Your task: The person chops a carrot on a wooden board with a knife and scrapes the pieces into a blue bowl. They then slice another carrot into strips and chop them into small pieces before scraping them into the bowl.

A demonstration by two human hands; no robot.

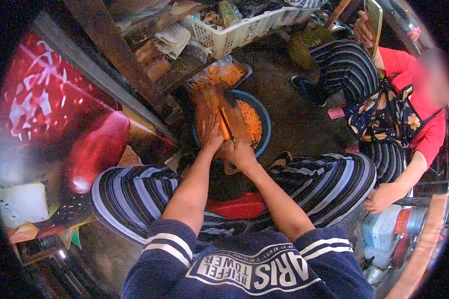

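Note:
A wooden cutting board [242,130] lies across a blue basin [267,124] between my knees. On the board is a strip of carrot [224,127], with my left hand [212,132] pressed down along it, fingers extended forward and steadying it. My right hand [240,152] is closed round the handle of a knife [227,122]. Its blade points away from me, right beside the carrot and close to my left fingers. Small diced carrot [250,119] fills the visible right part of the basin. Beyond the board, a tray [248,73] holds orange carrot slices [227,75] and clear plastic.
A white plastic crate [224,44] with mixed items stands at the far side. On the right sits another person [401,109], one hand raised with a phone [374,25]. A wooden beam [120,50] and a red printed sheet [60,94] are on the left.

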